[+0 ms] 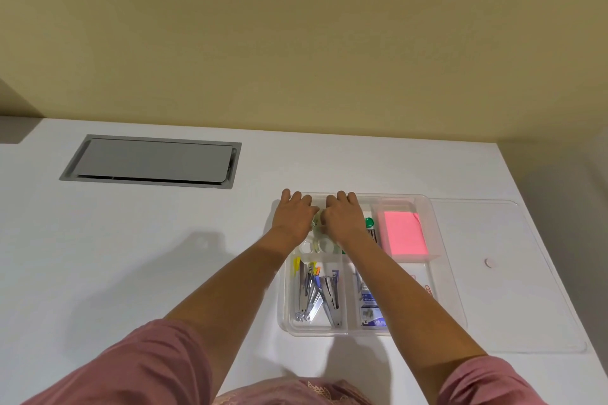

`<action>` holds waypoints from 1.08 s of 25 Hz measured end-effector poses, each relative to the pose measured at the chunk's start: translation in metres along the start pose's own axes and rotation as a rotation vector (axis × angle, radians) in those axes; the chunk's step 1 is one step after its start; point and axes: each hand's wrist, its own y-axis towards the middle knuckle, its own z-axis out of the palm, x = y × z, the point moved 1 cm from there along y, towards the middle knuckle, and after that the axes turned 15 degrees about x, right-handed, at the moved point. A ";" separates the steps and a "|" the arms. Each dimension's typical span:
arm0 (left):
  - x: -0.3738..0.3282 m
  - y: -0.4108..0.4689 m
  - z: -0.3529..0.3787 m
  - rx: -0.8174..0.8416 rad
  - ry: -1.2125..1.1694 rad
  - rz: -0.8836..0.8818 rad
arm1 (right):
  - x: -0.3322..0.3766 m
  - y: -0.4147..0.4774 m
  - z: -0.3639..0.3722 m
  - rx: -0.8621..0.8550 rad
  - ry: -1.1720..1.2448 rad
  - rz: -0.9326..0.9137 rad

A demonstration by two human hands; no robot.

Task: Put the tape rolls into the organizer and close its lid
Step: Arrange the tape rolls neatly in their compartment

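Note:
A clear plastic organizer (427, 207) with several compartments lies on the white desk. Both my hands reach into its far left compartment. My left hand (294, 215) and my right hand (342, 217) sit side by side, fingers curled down over a clear tape roll (315, 223) that shows in the gap between them. Two clear tape rolls (317, 245) lie in the same compartment, just nearer to me than my hands. The flat clear lid (513, 276) with a small round knob (489, 262) lies on the desk to the right of the organizer.
The organizer also holds staplers (317, 294), a pink sticky-note pad (404, 233), staple boxes (370, 309), a green clip (370, 222) and paper clips. A grey cable hatch (151, 159) is set into the desk at the far left. A beige wall stands behind the desk.

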 end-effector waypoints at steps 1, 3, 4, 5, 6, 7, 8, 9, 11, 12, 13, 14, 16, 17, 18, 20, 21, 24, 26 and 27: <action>0.000 0.001 0.000 0.001 0.008 -0.005 | 0.001 -0.003 -0.004 0.003 -0.021 -0.001; 0.000 0.002 0.000 0.005 0.018 -0.007 | 0.002 -0.004 -0.004 0.057 -0.065 -0.028; 0.001 0.002 0.001 0.007 0.022 -0.005 | 0.000 -0.002 -0.002 0.064 -0.049 -0.044; 0.001 0.001 0.001 0.008 0.024 -0.003 | -0.001 -0.001 0.001 0.053 -0.056 -0.056; 0.002 0.000 0.001 0.009 0.024 0.001 | -0.002 -0.002 0.002 0.049 -0.089 -0.056; 0.003 0.000 0.002 0.009 0.023 0.005 | -0.001 -0.006 -0.001 0.037 -0.132 -0.062; 0.003 -0.001 0.002 0.007 0.021 0.010 | 0.000 -0.008 -0.002 0.017 -0.167 -0.069; 0.004 -0.003 0.003 0.003 0.015 0.013 | 0.000 -0.009 -0.004 -0.005 -0.195 -0.073; 0.005 -0.004 0.003 -0.008 -0.011 0.016 | -0.001 -0.012 -0.008 -0.024 -0.209 -0.096; 0.005 -0.005 0.003 -0.012 -0.022 0.017 | -0.002 -0.011 -0.010 -0.037 -0.199 -0.104; 0.005 -0.005 0.003 -0.013 -0.028 0.019 | -0.001 -0.011 -0.012 -0.050 -0.171 -0.096; 0.004 -0.005 0.002 -0.013 -0.029 0.019 | 0.000 -0.011 -0.013 -0.038 -0.102 -0.072; 0.003 -0.005 0.000 0.002 -0.019 0.011 | 0.005 -0.007 -0.015 -0.072 0.053 -0.075; 0.002 -0.005 -0.001 0.014 -0.008 0.006 | 0.008 -0.010 -0.021 -0.079 0.068 -0.077; 0.002 -0.005 0.000 0.026 0.000 0.001 | 0.008 -0.012 -0.027 -0.088 0.044 -0.061; 0.002 -0.006 0.002 0.033 -0.013 -0.003 | 0.002 -0.012 -0.032 -0.080 -0.042 -0.055; 0.003 -0.006 0.003 0.026 -0.031 -0.003 | -0.001 -0.013 -0.033 -0.068 -0.101 -0.069; 0.005 -0.007 0.006 0.008 -0.064 0.003 | -0.007 -0.023 -0.035 -0.013 -0.190 -0.076; 0.004 -0.008 0.007 0.009 -0.072 0.002 | -0.012 -0.016 -0.019 -0.002 -0.183 -0.103; 0.004 -0.008 0.007 0.011 -0.077 0.002 | -0.011 -0.018 -0.017 0.005 -0.190 -0.105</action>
